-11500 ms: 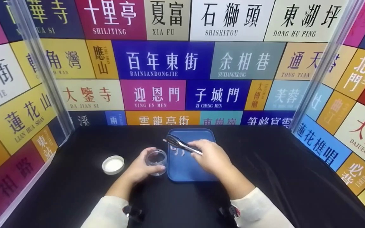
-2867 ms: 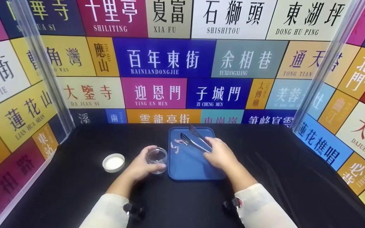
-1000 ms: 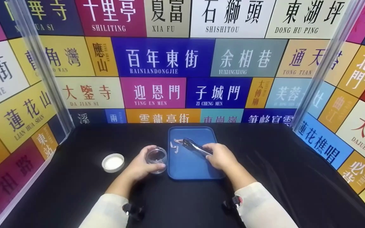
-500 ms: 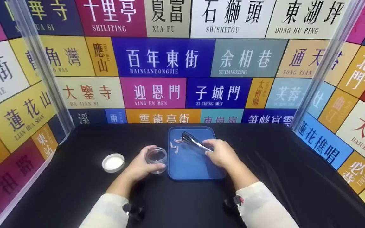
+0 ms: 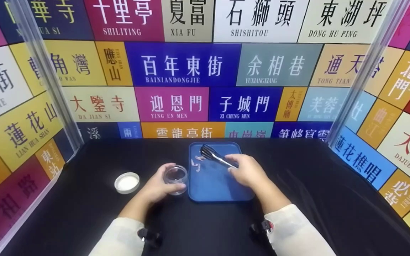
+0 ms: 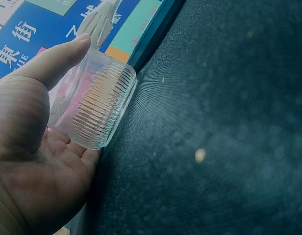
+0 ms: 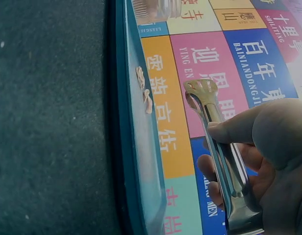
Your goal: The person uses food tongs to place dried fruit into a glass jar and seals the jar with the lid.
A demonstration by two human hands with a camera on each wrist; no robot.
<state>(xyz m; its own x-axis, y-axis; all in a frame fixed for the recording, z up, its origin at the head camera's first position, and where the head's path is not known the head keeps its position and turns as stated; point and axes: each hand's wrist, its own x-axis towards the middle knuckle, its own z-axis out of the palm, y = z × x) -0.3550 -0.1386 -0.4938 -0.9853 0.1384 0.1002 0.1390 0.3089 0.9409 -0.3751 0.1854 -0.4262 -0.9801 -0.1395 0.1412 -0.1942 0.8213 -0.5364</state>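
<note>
A small clear ribbed glass jar [image 5: 175, 176] [image 6: 92, 107] stands on the black table just left of the blue tray [image 5: 214, 188] [image 7: 141, 196]. My left hand [image 5: 157, 186] [image 6: 33, 147] grips the jar from the near side. My right hand [image 5: 246, 172] [image 7: 273, 142] holds metal tongs [image 5: 215, 157] [image 7: 214, 132] squeezed together, their tips over the tray's far part. Small pale pinkish pieces [image 5: 196, 163] [image 7: 143, 90] lie on the tray just left of the tong tips.
A white jar lid [image 5: 127, 184] lies on the black cloth left of the jar. Walls covered in colourful signs close in the table on three sides, with clear posts [image 5: 45, 71] at the back corners.
The tongs have shifted slightly toward the tray's far left, nearer the pale pieces, with their tips closed. The left hand and jar have stayed put.
</note>
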